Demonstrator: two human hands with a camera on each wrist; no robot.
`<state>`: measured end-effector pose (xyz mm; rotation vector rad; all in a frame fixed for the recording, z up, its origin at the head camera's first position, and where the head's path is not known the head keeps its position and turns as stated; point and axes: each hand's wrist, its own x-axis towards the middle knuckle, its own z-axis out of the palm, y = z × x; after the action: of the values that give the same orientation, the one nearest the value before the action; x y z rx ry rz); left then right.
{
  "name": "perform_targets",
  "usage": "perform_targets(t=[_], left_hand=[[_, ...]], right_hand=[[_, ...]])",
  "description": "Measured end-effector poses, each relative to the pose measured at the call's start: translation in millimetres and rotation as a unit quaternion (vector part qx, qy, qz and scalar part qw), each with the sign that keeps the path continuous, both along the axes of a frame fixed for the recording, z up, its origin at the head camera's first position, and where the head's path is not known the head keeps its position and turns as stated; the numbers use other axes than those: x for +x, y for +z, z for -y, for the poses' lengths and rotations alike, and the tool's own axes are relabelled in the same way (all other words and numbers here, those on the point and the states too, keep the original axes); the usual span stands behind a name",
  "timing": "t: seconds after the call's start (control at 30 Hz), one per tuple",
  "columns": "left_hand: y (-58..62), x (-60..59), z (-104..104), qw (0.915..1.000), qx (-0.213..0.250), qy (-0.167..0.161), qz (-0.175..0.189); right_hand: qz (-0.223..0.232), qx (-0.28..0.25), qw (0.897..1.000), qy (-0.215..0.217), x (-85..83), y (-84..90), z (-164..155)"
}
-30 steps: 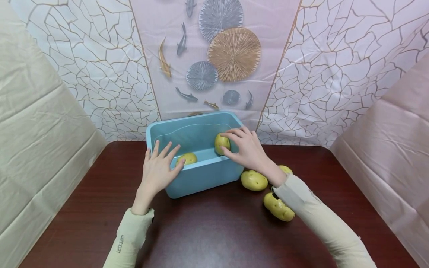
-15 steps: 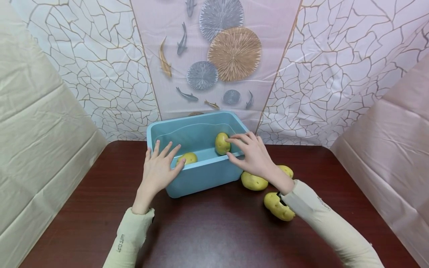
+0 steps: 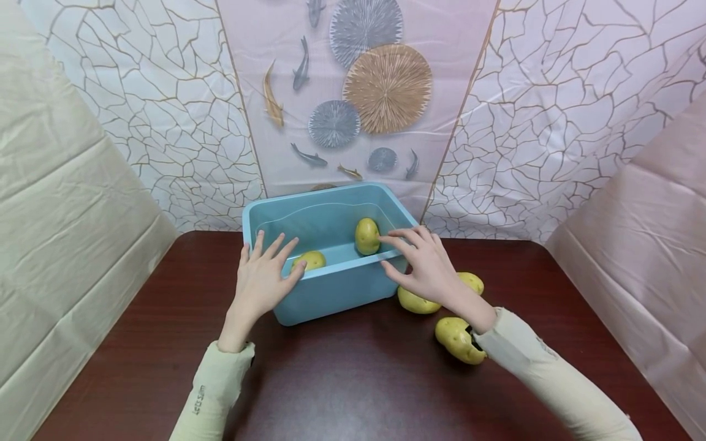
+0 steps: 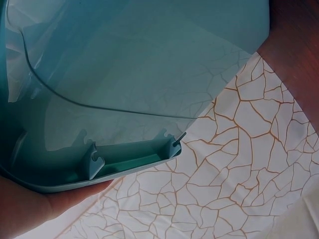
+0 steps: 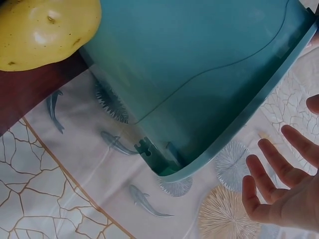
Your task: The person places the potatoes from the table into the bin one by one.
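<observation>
A light blue plastic tub [image 3: 342, 291] stands on the dark red table, with two potatoes inside: one [image 3: 367, 236] at the right, one [image 3: 310, 260] near the front wall. My left hand [image 3: 261, 275] rests flat on the tub's front left rim, fingers straight. My right hand [image 3: 425, 266] hovers at the tub's right front corner with fingers spread and holds nothing; its fingertips are just right of the potato inside. In the right wrist view the spread fingers [image 5: 271, 179] sit beside the tub's rim [image 5: 239, 129], and a potato [image 5: 47, 30] lies by the tub.
Three potatoes lie on the table right of the tub: one [image 3: 413, 301] under my right wrist, one [image 3: 472, 282] behind it, one [image 3: 458, 339] nearer me by my sleeve. Patterned cloth walls close in the back and sides. The dark table [image 3: 342, 380] stretches toward me.
My right hand let go of the potato inside the tub and drew back to the right and down over the rim. The left hand has not moved.
</observation>
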<state>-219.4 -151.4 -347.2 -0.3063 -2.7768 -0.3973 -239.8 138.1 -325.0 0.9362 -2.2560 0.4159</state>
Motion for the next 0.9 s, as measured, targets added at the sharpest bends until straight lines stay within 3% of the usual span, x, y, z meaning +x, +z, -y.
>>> perform_targets(t=[0.9], left_hand=[[-0.3,-0.1,-0.2,1.0000,0.000,0.001,-0.003]], right_hand=[[-0.002,-0.006,1.000,-0.005,24.1,-19.4,-26.0]])
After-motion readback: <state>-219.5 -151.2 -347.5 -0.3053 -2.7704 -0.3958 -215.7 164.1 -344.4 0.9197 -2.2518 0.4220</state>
